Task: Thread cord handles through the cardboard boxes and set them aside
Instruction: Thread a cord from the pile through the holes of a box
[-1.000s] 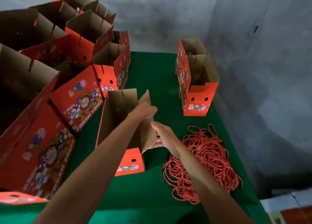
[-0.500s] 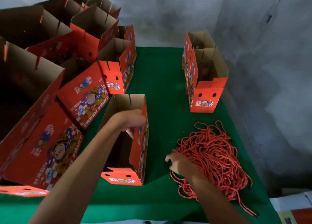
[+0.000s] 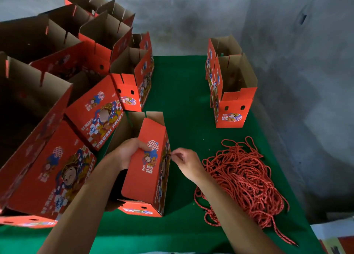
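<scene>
box, long axis fwd, left hand gripping

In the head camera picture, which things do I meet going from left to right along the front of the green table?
Stack of red fruit boxes → left hand → held box → right hand → pile of red cord.

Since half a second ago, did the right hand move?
Yes. The right hand left the red cord pile and moved left, toward the box the left hand grips.
</scene>
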The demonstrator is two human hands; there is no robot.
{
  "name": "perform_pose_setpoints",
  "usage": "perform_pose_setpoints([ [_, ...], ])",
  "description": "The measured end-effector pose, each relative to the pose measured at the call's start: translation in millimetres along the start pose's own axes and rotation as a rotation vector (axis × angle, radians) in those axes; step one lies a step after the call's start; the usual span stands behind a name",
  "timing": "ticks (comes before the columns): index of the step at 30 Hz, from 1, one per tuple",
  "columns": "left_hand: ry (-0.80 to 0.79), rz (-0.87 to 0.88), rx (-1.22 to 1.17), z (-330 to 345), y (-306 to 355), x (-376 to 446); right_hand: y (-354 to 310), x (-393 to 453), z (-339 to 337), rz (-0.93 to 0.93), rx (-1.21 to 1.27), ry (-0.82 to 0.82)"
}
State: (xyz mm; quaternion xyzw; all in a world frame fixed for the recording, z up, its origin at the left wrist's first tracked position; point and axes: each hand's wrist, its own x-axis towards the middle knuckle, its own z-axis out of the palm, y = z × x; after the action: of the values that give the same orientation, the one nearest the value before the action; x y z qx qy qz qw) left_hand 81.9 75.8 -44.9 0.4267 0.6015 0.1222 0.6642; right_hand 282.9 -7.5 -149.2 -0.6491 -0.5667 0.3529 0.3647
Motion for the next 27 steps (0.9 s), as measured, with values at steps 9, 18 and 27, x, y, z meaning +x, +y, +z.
perform_pose_setpoints([
  [9, -0.121, -0.002, -0.006, -19, -13, -9, -26, 16, 11, -0.003, -0.089, -0.059],
  [18, -0.120, 0.020, -0.136, -9, -9, -10, -29, 18, 13, 0.000, -0.065, -0.059],
  [27, 0.120, 0.251, 0.558, 48, 3, -17, -11, 5, 14, 0.139, 0.451, -0.046],
])
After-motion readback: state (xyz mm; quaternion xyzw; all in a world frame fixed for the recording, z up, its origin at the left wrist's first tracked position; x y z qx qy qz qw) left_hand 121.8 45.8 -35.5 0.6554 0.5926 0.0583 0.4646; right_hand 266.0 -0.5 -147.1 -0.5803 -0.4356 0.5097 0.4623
